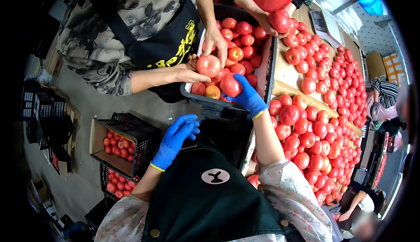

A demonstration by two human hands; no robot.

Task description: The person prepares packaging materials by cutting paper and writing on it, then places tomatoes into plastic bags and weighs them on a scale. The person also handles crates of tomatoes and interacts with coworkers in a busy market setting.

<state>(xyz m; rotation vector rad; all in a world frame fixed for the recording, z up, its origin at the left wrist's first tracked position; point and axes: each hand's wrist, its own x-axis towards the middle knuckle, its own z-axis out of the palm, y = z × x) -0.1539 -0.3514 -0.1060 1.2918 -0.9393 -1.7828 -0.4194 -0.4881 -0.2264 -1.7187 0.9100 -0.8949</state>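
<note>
My right hand [250, 97], in a blue glove with a yellow cuff, grips a red tomato [231, 85] over the near end of a black plastic crate [229, 103]. Tomatoes fill much of this crate, which has a pale lining. My left hand [178, 137], gloved alike, hangs in front of my dark apron with bent fingers and nothing in it. Just beyond my right hand, a co-worker in a black apron holds another tomato [208, 66] between bare hands. A second co-worker, in a red apron, has a large tomato [279, 21] at the crate's far right corner.
To the right, many loose tomatoes [316, 146] cover a wooden table [285, 86] split by a wooden strip. A weighing scale [328, 28] stands at its far end. On the left floor are stacked black crates [144, 143] of tomatoes. Other people work at far right.
</note>
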